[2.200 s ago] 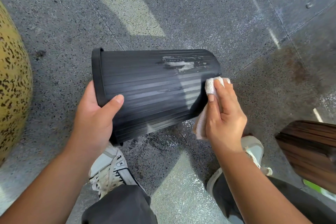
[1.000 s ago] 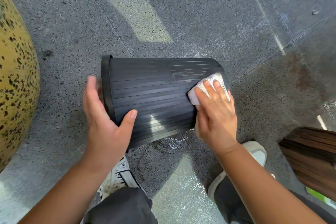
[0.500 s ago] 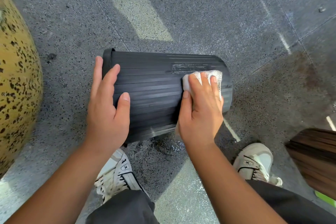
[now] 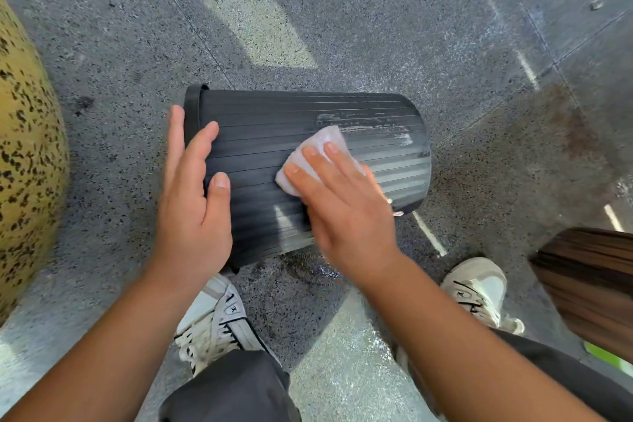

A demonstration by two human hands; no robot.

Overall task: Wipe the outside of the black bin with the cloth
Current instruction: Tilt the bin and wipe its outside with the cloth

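On the speckled floor (image 4: 342, 27) lies the black bin (image 4: 260, 134), on its side. Left hand (image 4: 195, 212), open and flat, steadies it near the rim; right hand (image 4: 342, 209), also flat, presses the cloth (image 4: 322, 144) mid-wall. Light, stiff, ribbed plastic likely rolls, so brace at the rim.

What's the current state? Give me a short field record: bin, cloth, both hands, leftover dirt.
bin: black bin lying on its side on the speckled floor, rim toward the left
cloth: white cloth, flat against the bin's ribbed side
right hand: right hand presses the cloth onto the bin with straight fingers
left hand: left hand lies flat on the bin near the rim
dirt: whitish smear on the bin just past the cloth, toward the base
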